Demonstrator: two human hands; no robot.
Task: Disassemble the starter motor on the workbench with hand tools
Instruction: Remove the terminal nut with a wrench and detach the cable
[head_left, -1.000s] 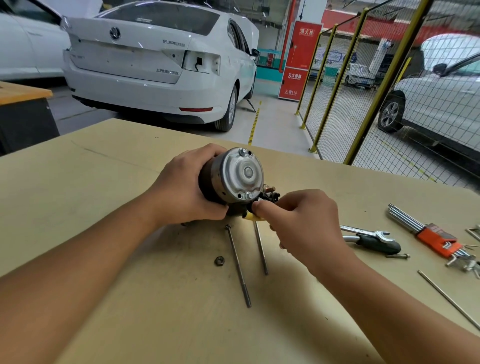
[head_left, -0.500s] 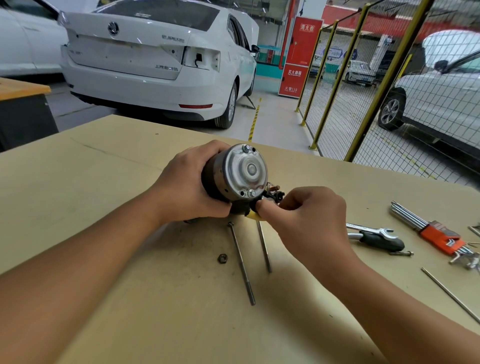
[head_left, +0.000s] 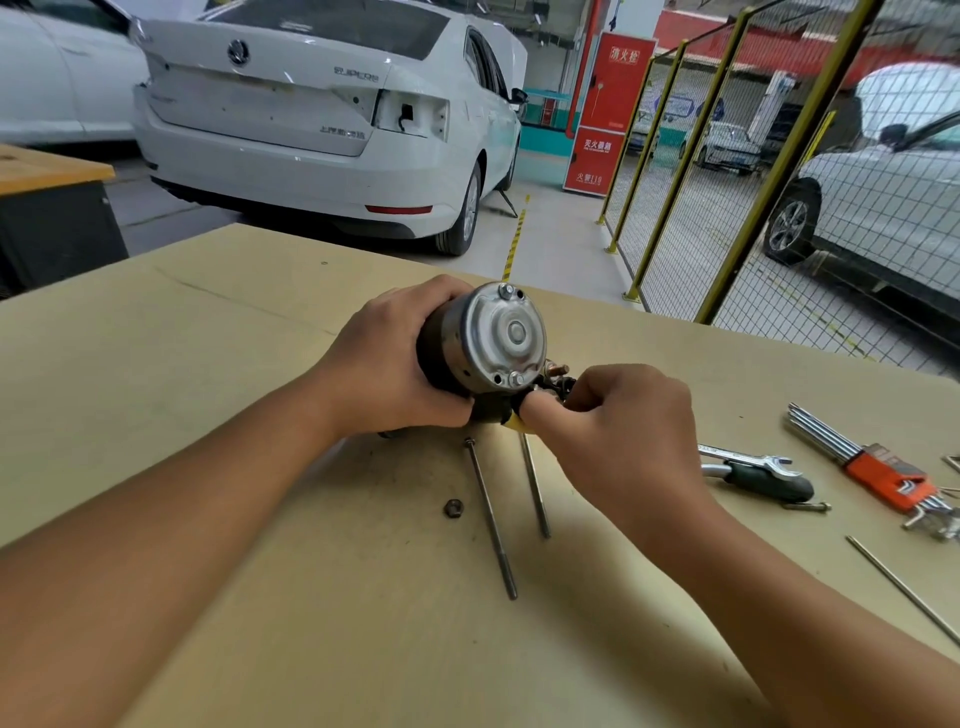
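- Left hand (head_left: 387, 364) wraps the starter motor (head_left: 480, 340), held mid-workbench (head_left: 208, 322) towards the far edge.
- A loose nut (head_left: 453, 508) and two long bolts (head_left: 491, 519) lie nearer: partly stripped, I judge, though the end cap (head_left: 501, 335) stays on.
- Right hand (head_left: 618, 415) pinches a small terminal part beside the motor; what exactly is hidden.

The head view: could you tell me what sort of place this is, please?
Most likely a car repair or training workshop: a white sedan parked indoors with a tail lamp removed, a yellow mesh fence, and a workbench with a hex key set.
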